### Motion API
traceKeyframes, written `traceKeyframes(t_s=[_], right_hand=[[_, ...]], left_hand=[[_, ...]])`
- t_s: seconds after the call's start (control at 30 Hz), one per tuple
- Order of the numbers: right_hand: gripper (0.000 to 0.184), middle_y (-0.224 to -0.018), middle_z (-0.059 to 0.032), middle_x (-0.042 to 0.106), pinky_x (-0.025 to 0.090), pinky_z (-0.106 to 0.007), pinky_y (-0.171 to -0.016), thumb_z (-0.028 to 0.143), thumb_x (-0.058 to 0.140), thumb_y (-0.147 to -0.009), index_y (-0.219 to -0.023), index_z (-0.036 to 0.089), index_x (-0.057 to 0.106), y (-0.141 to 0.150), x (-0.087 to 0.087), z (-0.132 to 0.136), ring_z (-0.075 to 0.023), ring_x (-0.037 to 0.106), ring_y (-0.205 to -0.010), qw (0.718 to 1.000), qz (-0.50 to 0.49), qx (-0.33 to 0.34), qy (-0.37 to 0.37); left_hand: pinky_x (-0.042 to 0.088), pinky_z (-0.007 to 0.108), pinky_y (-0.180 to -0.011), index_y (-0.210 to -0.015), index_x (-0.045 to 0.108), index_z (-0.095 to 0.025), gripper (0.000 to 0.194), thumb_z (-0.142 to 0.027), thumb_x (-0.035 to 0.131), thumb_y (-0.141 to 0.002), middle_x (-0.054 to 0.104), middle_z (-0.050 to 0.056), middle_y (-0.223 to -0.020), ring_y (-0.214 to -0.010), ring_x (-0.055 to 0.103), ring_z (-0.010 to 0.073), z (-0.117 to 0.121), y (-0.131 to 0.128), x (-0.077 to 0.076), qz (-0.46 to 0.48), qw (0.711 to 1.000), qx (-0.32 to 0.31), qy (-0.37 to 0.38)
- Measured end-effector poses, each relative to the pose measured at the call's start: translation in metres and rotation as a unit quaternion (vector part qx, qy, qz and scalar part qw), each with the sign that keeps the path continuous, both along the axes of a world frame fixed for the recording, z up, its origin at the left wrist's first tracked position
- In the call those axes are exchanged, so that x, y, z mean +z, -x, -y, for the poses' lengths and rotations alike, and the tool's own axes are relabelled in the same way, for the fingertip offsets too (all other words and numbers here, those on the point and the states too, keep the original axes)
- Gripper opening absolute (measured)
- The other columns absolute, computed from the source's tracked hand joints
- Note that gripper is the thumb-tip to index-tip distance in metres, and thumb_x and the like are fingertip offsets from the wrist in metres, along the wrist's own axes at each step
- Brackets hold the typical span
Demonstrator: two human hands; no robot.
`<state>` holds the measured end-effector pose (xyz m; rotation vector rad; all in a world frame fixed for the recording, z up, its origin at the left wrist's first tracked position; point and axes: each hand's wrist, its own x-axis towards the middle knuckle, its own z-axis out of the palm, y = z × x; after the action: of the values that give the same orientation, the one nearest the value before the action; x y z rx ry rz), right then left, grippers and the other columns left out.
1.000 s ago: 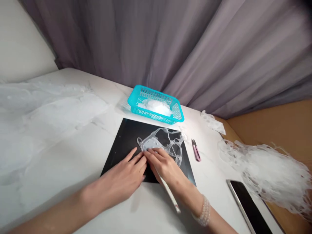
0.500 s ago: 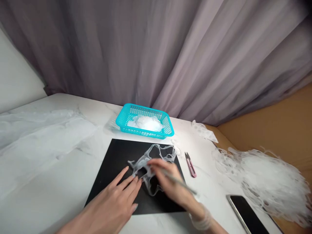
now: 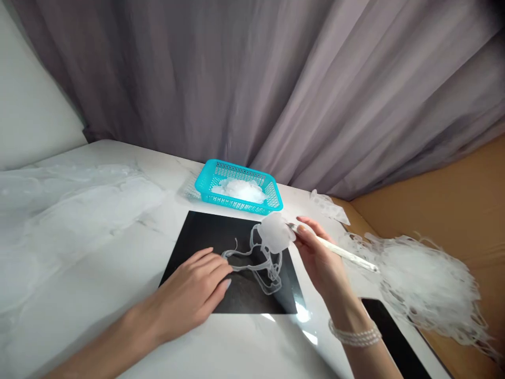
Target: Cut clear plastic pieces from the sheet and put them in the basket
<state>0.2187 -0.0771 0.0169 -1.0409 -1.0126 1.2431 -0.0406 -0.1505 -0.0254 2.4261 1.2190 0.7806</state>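
Observation:
My right hand (image 3: pixel 321 258) is closed around a slim, pen-like tool with a pale handle (image 3: pixel 349 256). A rounded piece of translucent white sheet (image 3: pixel 275 233) is held up at the tool's front end, by the fingertips. Below it, a loose web of clear cut-out strips (image 3: pixel 246 267) lies on the black mat (image 3: pixel 201 229). My left hand (image 3: pixel 199 287) rests flat on the mat, its fingertips touching the web's left end and its thumb apart. The tool's tip is hidden behind the white piece.
A turquoise basket (image 3: pixel 202 185) holding white pieces (image 3: pixel 240 189) stands behind the mat. Translucent sheets (image 3: pixel 90 216) spread across the left. A heap of stringy offcuts (image 3: pixel 430 287) and a dark phone (image 3: pixel 398 337) lie right. A grey curtain (image 3: pixel 189 84) hangs behind.
My right hand has moved up and right from the mat, lifting the rounded white piece off the web. The web has shifted and bunched up. My left hand stays on the mat.

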Motion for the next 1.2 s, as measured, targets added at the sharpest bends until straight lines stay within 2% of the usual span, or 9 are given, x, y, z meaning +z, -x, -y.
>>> traceKeyframes(t_s=[0.1, 0.17, 0.27, 0.37, 0.47, 0.57, 0.7, 0.8, 1.2], right_hand=[[0.022, -0.09, -0.0014, 0.074, 0.055, -0.023, -0.073, 0.03, 0.075, -0.083, -0.102, 0.023, 0.066, 0.029, 0.021, 0.013, -0.0113, 0.067, -0.076, 0.996, 0.015, 0.082, -0.027], [0.02, -0.093, -0.0012, 0.075, 0.055, -0.024, -0.075, 0.032, 0.073, -0.085, -0.103, 0.025, 0.066, 0.039, 0.029, 0.019, -0.0128, 0.069, -0.08, 0.993, 0.036, 0.107, -0.037], [0.018, -0.1, -0.002, 0.075, 0.056, -0.026, -0.076, 0.033, 0.072, -0.087, -0.103, 0.026, 0.067, 0.049, 0.033, 0.031, -0.0154, 0.071, -0.088, 0.982, 0.114, 0.121, -0.088], [0.026, -0.105, -0.0054, 0.075, 0.057, -0.032, -0.077, 0.043, 0.062, -0.094, -0.113, 0.027, 0.067, 0.055, 0.03, 0.044, -0.019, 0.072, -0.089, 0.951, 0.21, 0.194, -0.117], [0.048, -0.096, -0.0079, 0.077, 0.055, -0.042, -0.085, 0.057, 0.036, -0.101, -0.122, 0.025, 0.065, 0.055, 0.025, 0.047, -0.0212, 0.073, -0.083, 0.939, 0.26, 0.201, -0.105], [0.048, -0.094, -0.0088, 0.077, 0.051, -0.044, -0.09, 0.057, 0.036, -0.101, -0.097, 0.022, 0.068, 0.049, 0.017, 0.037, -0.0226, 0.072, -0.089, 0.937, 0.309, 0.125, -0.106], [0.024, -0.105, -0.0085, 0.074, 0.051, -0.041, -0.09, 0.04, 0.064, -0.091, -0.081, 0.022, 0.053, 0.043, 0.008, 0.028, -0.0228, 0.067, -0.1, 0.919, 0.279, 0.264, -0.085], [0.032, -0.099, -0.0066, 0.074, 0.053, -0.037, -0.081, 0.032, 0.07, -0.087, -0.078, 0.024, 0.04, 0.043, 0.006, 0.03, -0.0195, 0.067, -0.091, 0.918, 0.21, 0.329, -0.066], [0.032, -0.08, 0.0013, 0.063, 0.043, -0.028, -0.066, 0.025, 0.062, -0.089, -0.078, 0.024, 0.032, 0.041, -0.003, 0.035, -0.0124, 0.051, -0.07, 0.91, 0.256, 0.315, -0.084]], left_hand=[[0.049, 0.036, -0.086, -0.102, 0.062, -0.018, 0.019, -0.023, 0.045, -0.096, 0.066, 0.006, -0.108, -0.1, 0.062, 0.02, -0.005, -0.014, 0.016, 0.144, 0.985, 0.063, 0.076], [0.049, 0.033, -0.076, -0.103, 0.062, -0.018, 0.019, -0.031, 0.053, -0.093, 0.066, 0.007, -0.105, -0.093, 0.062, 0.0195, -0.007, -0.023, 0.023, 0.256, 0.944, 0.115, 0.172], [0.051, 0.031, -0.07, -0.11, 0.064, -0.016, 0.039, -0.05, 0.055, -0.092, 0.068, 0.008, -0.099, -0.086, 0.064, 0.0198, -0.007, -0.027, 0.029, 0.448, 0.815, 0.115, 0.349], [0.053, 0.037, -0.088, -0.122, 0.063, -0.014, 0.06, -0.063, 0.046, -0.093, 0.07, 0.013, -0.112, -0.102, 0.067, 0.0245, -0.004, -0.02, 0.029, 0.604, 0.653, 0.006, 0.458], [0.049, 0.044, -0.101, -0.125, 0.064, -0.015, 0.06, -0.063, 0.05, -0.092, 0.069, 0.015, -0.123, -0.114, 0.065, 0.0285, -0.004, -0.011, 0.024, 0.641, 0.572, -0.037, 0.511], [0.051, 0.042, -0.099, -0.12, 0.067, -0.017, 0.041, -0.043, 0.068, -0.088, 0.072, 0.012, -0.117, -0.11, 0.068, 0.0276, -0.006, -0.01, 0.017, 0.627, 0.572, 0.001, 0.529], [0.055, 0.029, -0.09, -0.114, 0.071, -0.019, 0.033, -0.024, 0.077, -0.082, 0.073, 0.008, -0.113, -0.106, 0.068, 0.0201, -0.007, -0.014, 0.014, 0.58, 0.619, 0.029, 0.528], [0.053, 0.026, -0.094, -0.108, 0.075, -0.017, 0.026, -0.024, 0.077, -0.082, 0.072, 0.008, -0.116, -0.113, 0.065, 0.0192, -0.007, -0.015, 0.013, 0.564, 0.636, 0.017, 0.526], [0.054, 0.025, -0.083, -0.094, 0.077, -0.019, 0.021, -0.025, 0.083, -0.075, 0.073, 0.003, -0.092, -0.092, 0.068, 0.0153, -0.006, -0.017, 0.013, 0.531, 0.668, 0.067, 0.516]])
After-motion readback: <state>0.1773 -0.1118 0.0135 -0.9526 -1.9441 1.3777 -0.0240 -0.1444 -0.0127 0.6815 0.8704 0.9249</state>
